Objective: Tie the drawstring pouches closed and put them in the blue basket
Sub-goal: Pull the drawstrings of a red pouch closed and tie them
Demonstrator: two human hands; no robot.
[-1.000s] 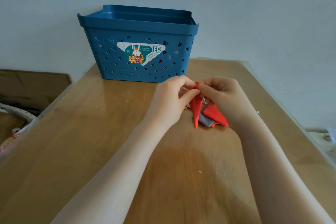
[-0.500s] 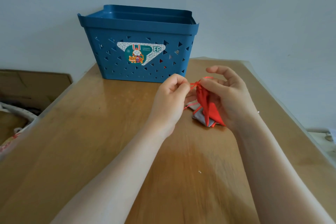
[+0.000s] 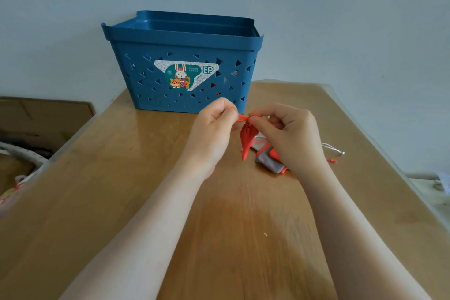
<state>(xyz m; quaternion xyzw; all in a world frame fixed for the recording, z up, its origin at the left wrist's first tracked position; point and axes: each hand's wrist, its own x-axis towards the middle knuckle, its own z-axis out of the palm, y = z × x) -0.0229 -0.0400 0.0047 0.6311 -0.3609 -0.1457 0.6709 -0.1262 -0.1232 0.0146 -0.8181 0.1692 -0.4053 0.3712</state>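
"ep" on blue basket [image 3: 151, 85] sticker [image 3: 186, 75]

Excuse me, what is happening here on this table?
A person is tying a small red pouch closed. The left hand pinches the red drawstring and the right hand pinches it at the pouch's gathered neck, holding the pouch above the wooden table. A grey pouch with red trim lies on the table under the right hand. The blue basket stands behind, at the wall; most of its inside is hidden.
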